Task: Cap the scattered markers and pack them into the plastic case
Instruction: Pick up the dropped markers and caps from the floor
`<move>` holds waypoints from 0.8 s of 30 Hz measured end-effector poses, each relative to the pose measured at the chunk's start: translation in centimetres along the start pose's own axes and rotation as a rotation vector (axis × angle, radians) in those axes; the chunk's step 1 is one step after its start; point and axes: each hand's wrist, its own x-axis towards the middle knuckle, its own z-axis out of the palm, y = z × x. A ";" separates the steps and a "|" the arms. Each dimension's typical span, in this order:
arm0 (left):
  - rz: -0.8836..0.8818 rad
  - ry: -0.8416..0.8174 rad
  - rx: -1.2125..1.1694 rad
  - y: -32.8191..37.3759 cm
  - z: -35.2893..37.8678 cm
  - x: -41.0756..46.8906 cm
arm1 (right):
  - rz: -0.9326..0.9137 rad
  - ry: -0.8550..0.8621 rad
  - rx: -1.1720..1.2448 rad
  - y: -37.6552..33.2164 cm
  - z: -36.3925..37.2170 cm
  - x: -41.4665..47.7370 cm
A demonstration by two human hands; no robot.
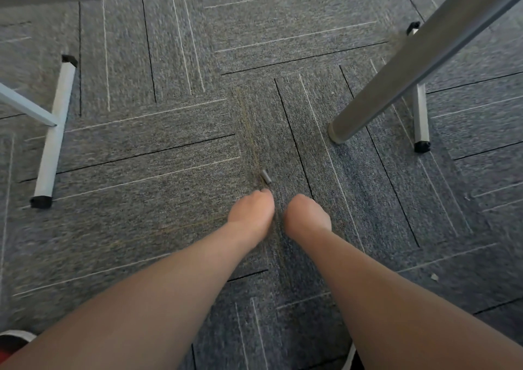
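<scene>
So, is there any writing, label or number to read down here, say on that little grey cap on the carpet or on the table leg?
None: no word, number or sign can be read in this view.
Grey cap: small and blurred; no print can be made out.
Table leg and carpet: no lettering, only thin stripes on the carpet.

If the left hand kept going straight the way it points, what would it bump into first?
Probably the small gray cap lying on the carpet, just beyond the left hand; depth is unclear.
</scene>
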 end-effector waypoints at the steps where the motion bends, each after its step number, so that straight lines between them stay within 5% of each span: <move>1: -0.004 0.010 0.000 -0.2 -0.2 0.1 | -0.004 -0.002 0.010 -0.1 -0.1 0.1; 10: -0.075 0.212 -0.162 -1.2 -2.4 1.9 | -0.027 0.034 0.095 -1.3 -0.5 0.7; 24: 0.092 0.066 -0.011 -1.2 -2.8 3.7 | -0.074 0.027 0.142 -2.5 -0.8 2.0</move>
